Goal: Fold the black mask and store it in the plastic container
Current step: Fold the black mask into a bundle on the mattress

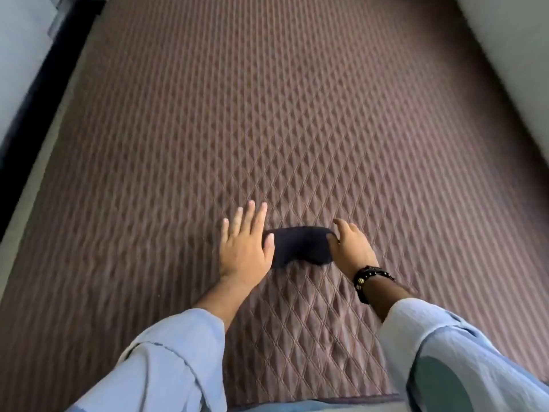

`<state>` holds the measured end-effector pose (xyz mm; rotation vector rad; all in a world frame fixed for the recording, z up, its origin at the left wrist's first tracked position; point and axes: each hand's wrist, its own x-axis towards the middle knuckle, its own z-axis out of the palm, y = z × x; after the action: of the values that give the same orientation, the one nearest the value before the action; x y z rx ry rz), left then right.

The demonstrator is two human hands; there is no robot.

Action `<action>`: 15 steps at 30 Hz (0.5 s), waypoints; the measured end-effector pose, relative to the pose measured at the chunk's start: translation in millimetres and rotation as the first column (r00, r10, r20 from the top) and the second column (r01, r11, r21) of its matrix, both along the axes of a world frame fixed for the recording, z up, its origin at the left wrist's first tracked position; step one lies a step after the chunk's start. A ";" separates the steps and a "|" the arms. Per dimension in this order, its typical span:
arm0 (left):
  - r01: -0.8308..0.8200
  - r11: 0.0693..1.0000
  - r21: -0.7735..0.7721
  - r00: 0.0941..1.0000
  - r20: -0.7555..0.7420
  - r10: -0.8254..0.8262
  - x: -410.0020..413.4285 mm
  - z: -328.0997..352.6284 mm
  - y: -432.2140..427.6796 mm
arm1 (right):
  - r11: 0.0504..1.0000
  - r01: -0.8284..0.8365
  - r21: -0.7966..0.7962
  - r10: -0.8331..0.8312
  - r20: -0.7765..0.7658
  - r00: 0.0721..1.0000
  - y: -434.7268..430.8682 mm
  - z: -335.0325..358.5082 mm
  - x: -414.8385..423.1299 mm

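A black mask lies flat on a brown quilted mattress, low in the middle of the view. My left hand rests palm down at the mask's left end, fingers spread, thumb on the cloth. My right hand pinches the mask's upper right corner between thumb and fingers. A dark beaded bracelet circles my right wrist. No plastic container is in view.
The mattress stretches far ahead and to both sides. A dark strip and a pale wall run along its left edge, and a pale wall along its right. My light blue sleeves fill the bottom corners.
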<state>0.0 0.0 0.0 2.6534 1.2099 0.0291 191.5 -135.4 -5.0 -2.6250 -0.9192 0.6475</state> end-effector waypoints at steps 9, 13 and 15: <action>-0.375 0.764 -0.524 0.914 -0.073 0.399 10.9 -51.2 5.7 | 0.985 0.096 -0.145 -0.115 -0.128 0.985 6.9 -37.3 22.2; -0.378 0.661 -0.648 0.889 -0.056 0.454 12.4 -53.7 25.2 | 0.981 0.050 -0.186 -0.083 -0.175 0.981 10.7 -35.3 36.0; -0.330 0.706 -0.626 0.895 0.031 0.446 11.6 -47.9 30.5 | 0.996 0.001 -0.094 -0.015 -0.152 0.988 9.6 -29.4 40.2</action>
<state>11.6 30.5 -47.9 1.7665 1.4060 -0.0434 231.7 -125.8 -34.4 -2.6138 -0.8518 0.8965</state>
